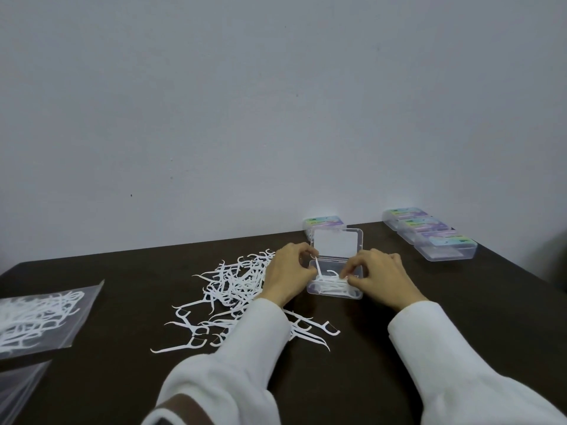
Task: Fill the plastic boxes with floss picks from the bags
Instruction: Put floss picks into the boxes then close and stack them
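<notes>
Floss picks going into an open clear box point(335, 280) at the far middle of the dark table point(460, 302), lid propped up behind.

Loose picks point(233, 286): a tangled heap just left of the box; likely very light, thin, springy, prone to snag; best pinched at the handle. Left hand point(287, 276): fingers curled, pinching one pick point(317, 266) over the box's left edge. Right hand point(379, 276): fingertips point(349, 279) narrowed, pinching or pressing the picks inside; which, cannot tell. Bag point(40, 317) of picks far left; closed boxes point(429, 237) far right.
</notes>
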